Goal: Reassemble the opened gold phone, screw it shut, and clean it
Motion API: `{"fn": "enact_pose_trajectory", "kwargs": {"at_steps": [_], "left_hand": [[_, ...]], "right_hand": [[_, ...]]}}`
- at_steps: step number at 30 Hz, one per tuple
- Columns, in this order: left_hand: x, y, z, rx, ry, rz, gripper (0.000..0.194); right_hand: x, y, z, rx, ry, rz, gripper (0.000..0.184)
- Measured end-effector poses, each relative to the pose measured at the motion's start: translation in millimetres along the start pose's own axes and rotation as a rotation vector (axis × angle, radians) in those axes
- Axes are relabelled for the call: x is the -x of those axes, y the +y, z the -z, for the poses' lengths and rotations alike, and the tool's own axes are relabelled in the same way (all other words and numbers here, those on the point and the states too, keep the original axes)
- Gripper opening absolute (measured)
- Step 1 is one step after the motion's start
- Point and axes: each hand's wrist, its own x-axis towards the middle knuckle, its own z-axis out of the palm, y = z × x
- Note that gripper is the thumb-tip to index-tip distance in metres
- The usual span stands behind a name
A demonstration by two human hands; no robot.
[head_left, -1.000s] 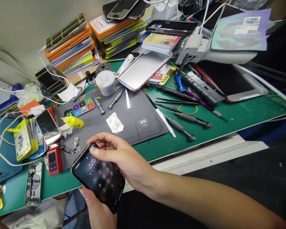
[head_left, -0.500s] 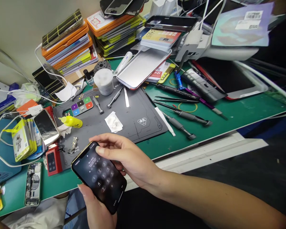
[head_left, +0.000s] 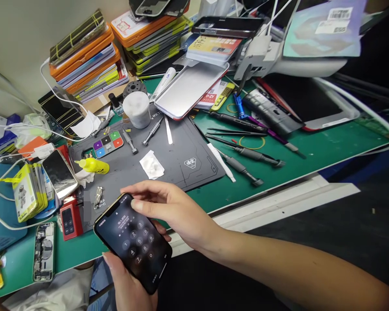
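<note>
Green worktop (head_left: 327, 149) crosses the frame. At lower centre, your left hand (head_left: 131, 285) cradles the smartphone (head_left: 151, 274) while your right hand (head_left: 184, 216) grasps its top end. Support it firmly from below, angle the screen toward you, and rest both thumbs clear of the keypad (head_left: 138, 242).

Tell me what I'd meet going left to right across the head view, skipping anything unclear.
Blue box, opened phone, red box, held phone, white strip, tablet.
</note>
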Motion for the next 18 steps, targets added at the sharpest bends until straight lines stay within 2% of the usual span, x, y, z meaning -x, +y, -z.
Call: {"fn": "enact_pose_trajectory", "kwargs": {"at_steps": [5,9,11,14,18], "left_hand": [[3,-1,-5.8,-0.109,0.074,0.028,0.082],[5,-12,5.8,-0.155,0.194,-0.003,0.078],[4,-17,14.2,-0.170,0.212,-0.018,0.081],[3,-17,24.9,-0.146,0.152,0.013,0.088],[3,-4,35.4,-0.106,0.049,0.043,0.079]], "right_hand": [[-2,-3,-6,-0.034,0.001,0.069,0.016],[-3,-5,-10,-0.075,-0.019,0.078,0.014],[-3,-5,-12,-0.092,-0.010,0.070,0.013],[-2,-5,-17,-0.104,0.009,0.053,0.012],[-1,-6,-22,-0.132,0.025,0.009,0.010]]}}
